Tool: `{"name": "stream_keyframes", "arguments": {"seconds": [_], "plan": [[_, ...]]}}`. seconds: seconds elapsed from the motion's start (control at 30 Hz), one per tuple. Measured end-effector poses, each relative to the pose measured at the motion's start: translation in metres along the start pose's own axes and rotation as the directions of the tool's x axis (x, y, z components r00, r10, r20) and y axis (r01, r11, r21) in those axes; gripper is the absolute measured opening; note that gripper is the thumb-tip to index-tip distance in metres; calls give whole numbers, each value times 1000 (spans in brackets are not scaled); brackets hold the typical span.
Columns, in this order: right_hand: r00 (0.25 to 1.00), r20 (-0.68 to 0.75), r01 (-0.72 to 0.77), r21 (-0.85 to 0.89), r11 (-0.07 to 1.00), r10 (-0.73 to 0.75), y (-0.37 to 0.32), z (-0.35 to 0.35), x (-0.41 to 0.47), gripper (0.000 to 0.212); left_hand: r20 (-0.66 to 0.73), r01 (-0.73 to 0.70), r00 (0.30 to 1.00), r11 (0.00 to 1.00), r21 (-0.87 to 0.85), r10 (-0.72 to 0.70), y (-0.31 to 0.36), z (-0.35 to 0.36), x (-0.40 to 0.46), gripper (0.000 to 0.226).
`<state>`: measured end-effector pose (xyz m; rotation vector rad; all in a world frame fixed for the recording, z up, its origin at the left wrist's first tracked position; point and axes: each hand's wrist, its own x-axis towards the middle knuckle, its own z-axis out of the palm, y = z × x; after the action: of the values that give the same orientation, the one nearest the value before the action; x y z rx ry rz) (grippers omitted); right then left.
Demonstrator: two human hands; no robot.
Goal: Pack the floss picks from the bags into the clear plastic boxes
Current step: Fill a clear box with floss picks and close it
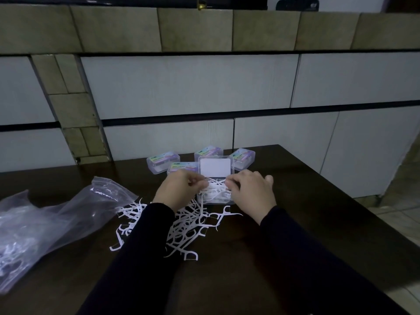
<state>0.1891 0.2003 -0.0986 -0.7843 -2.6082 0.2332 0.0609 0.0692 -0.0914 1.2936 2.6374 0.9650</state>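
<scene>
Reaching forward over a dark wooden table (284,258), two arms in dark sleeves (136,258) frame a loose pile of white floss picks (184,233), too tangled to count, spread on the tabletop between the forearms. To the left lies one crumpled clear plastic bag (45,223), its mouth turned toward the pile and more picks showing dimly through its lower end. Just beyond the pile sits one open clear plastic box (216,200), part-filled with picks, its hinged lid (215,167) standing upright at the back. The left hand (179,189) curls its fingers at the box's left edge, pinching picks at the rim. The right hand (252,189) bends over the box's right side, fingertips gripping picks in the box. Behind the open box stand four closed boxes with coloured labels: one at the left (162,163), one just beside the raised lid (181,168), one behind the lid (208,151) and one at the right (243,159). The table's far edge meets a wall of large pale tiles (193,87) crossed by dark horizontal bands, with olive-brown tiles (195,28) above. Tiled floor (400,214) shows at the right.
</scene>
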Motion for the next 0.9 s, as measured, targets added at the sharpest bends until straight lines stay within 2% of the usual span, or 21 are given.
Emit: {"name": "stream_keyframes", "arguments": {"seconds": [0.13,0.3,0.47,0.67,0.77,0.9], "plan": [[993,29,110,50,993,-111,0,-4,-2,46,8,30,1000,1000,1,-30,-10,-6,2,24],[978,29,203,96,974,-207,-3,-4,-4,24,73,34,997,999,-11,-33,-14,-4,2,22],[986,-2,165,70,984,-165,-9,1,-3,20,22,6,1000,1000,-16,-6,-14,-6,0,11],[999,-42,33,56,998,-31,-17,7,-2,22,30,-7,1000,1000,-2,7,-13,-5,1,8],[997,-72,24,83,996,-18,-17,9,-1,29,-39,-18,999,999,27,19,-14,-6,1,8],[998,-70,18,109,994,-10,-7,9,0,59,-209,-44,976,996,72,58,-15,-4,3,16]]}}
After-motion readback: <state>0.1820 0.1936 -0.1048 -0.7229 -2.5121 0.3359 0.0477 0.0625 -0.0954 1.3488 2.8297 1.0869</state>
